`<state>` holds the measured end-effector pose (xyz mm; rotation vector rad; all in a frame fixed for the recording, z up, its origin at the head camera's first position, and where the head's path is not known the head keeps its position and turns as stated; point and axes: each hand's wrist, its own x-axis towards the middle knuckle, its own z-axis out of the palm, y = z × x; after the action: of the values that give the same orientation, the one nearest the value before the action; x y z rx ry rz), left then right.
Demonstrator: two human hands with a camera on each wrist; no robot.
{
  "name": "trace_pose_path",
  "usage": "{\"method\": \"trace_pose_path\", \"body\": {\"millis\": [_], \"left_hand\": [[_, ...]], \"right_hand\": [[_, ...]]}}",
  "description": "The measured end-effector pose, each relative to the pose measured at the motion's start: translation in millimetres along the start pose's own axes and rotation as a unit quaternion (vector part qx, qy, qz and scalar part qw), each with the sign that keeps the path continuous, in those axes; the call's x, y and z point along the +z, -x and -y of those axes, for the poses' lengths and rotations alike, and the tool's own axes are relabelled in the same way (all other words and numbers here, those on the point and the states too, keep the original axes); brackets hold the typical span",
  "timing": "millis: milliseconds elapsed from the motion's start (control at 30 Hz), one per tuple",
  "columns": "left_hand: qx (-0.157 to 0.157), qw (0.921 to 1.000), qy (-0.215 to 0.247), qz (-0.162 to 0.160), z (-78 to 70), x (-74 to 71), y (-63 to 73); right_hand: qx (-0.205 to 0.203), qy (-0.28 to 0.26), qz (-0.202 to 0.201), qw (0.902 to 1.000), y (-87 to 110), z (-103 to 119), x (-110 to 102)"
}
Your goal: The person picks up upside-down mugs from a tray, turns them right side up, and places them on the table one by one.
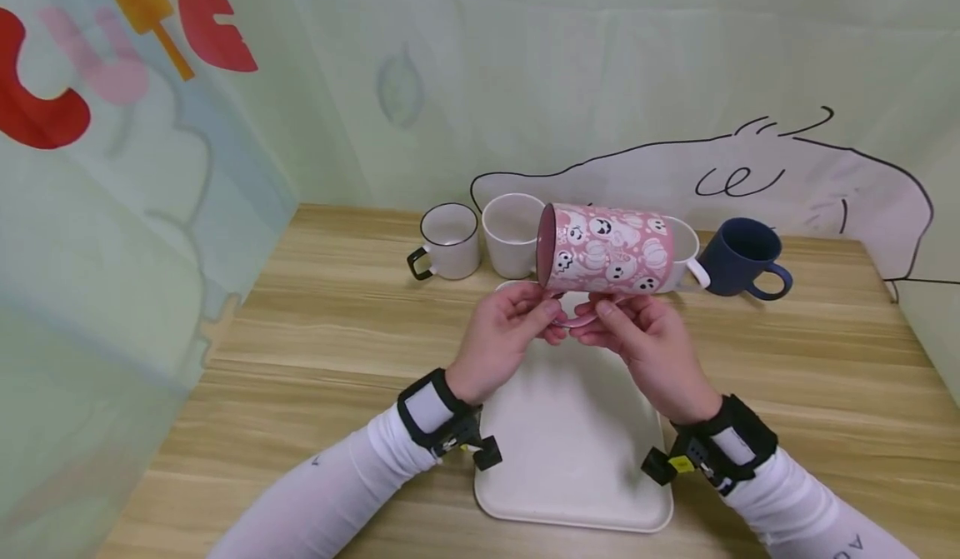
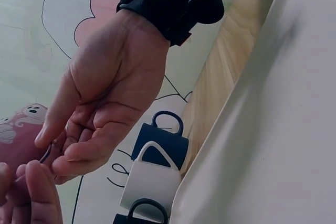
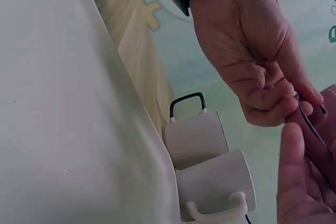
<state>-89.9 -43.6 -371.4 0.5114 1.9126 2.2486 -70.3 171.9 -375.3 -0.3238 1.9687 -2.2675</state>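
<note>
A pink mug (image 1: 607,251) printed with ghosts and pumpkins lies on its side in the air, its mouth facing left and its handle (image 1: 577,322) pointing down toward me. My left hand (image 1: 495,338) pinches the handle's end near the rim between thumb and fingers. At the handle's other end, my right hand (image 1: 660,355) pinches it in the same way. Beneath both hands is a white rectangular tray (image 1: 573,451). In the left wrist view the right hand (image 2: 115,82) shows large; the right wrist view shows the left hand (image 3: 252,51) and part of the pink mug.
Along the back of the wooden table (image 1: 337,317) stand a white mug with black handle (image 1: 453,247), a plain white mug (image 1: 513,238), another white mug (image 1: 686,247) partly hidden by the pink one, and a navy mug (image 1: 738,263). A dark mug (image 2: 139,217) shows in the left wrist view.
</note>
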Motion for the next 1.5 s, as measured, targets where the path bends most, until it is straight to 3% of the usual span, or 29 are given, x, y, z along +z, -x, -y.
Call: {"method": "trace_pose_path", "body": {"millis": [267, 633, 967, 1200, 1367, 1500], "left_hand": [[0.049, 0.9986, -0.017, -0.007, -7.1, -9.9, 5.0], [0.086, 0.9946, 0.009, -0.056, -24.1, -35.1, 4.1], [0.154, 0.9767, -0.052, -0.14, -38.5, -74.8, 4.5], [0.175, 0.963, -0.069, -0.193, -45.5, -103.5, 6.1], [0.176, 0.9531, -0.103, -0.224, -47.8, -124.6, 8.3], [0.173, 0.9453, -0.12, -0.249, -46.9, -143.7, 9.8]], "right_hand": [[0.008, 0.071, 0.04, 0.9966, 2.3, 8, -7], [-0.005, 0.146, 0.019, 0.9891, 10.5, 12, -28], [-0.022, 0.198, -0.006, 0.9799, 18.0, 22, -44], [-0.073, 0.286, -0.027, 0.9551, 22.1, 26, -55], [-0.092, 0.334, -0.02, 0.9378, 25.2, 26, -66], [-0.114, 0.385, -0.011, 0.916, 28.3, 25, -76]]}}
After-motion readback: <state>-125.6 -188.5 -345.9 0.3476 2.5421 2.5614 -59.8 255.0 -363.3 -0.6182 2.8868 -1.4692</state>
